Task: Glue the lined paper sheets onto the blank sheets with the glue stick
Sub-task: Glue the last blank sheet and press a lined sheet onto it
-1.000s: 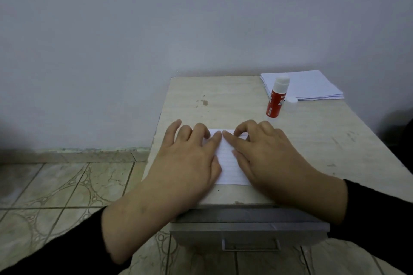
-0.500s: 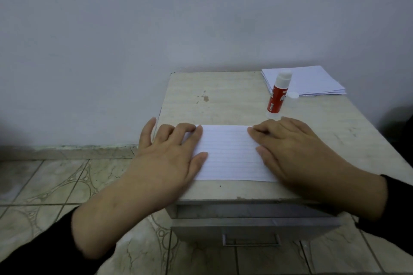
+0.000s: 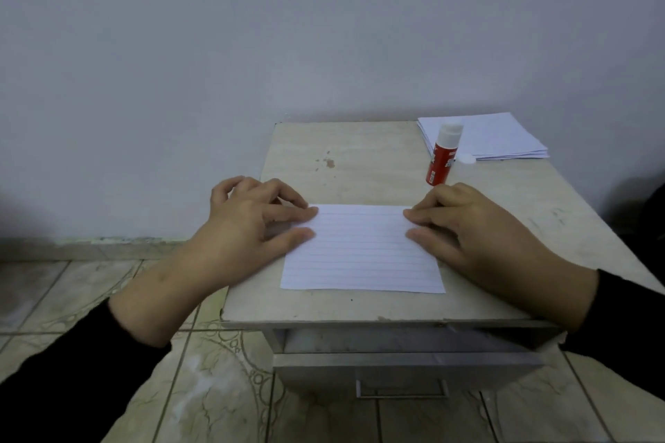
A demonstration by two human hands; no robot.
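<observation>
Here the left hand (image 3: pixel 252 223) lies on the left edge of the lined sheet (image 3: pixel 363 248), its forefinger and thumb stretched flat onto the paper while the other fingers arch loosely above the table (image 3: pixel 360 169); it grips nothing. The right hand (image 3: pixel 478 230) mirrors it at the sheet's right edge, forefinger and thumb tips pressing flat on the paper, the remaining fingers bent and tucked behind, holding nothing. Both wrists run into black sleeves (image 3: pixel 64 370) that are cut off by the picture's lower corners.

The lined sheet sits flat in the table's near half, its front edge just short of the table's front edge. Whether a blank sheet lies beneath it cannot be told; only one edge shows.

Just beyond the right hand the glue stick (image 3: pixel 442 155) stands upright, red body with white top. White lettering runs along its label but is too blurred to read. A small white cap (image 3: pixel 466 158) lies just beside it, touching the front edge of the paper stack (image 3: pixel 493 137), which fills the table's far right corner. Its sheets cannot be counted, nor their ruling made out.

The table's far left portion is bare save for a few brown stains (image 3: pixel 329 164). Below the front edge a drawer (image 3: pixel 406 367) stands slightly open, its inside in shadow.
</observation>
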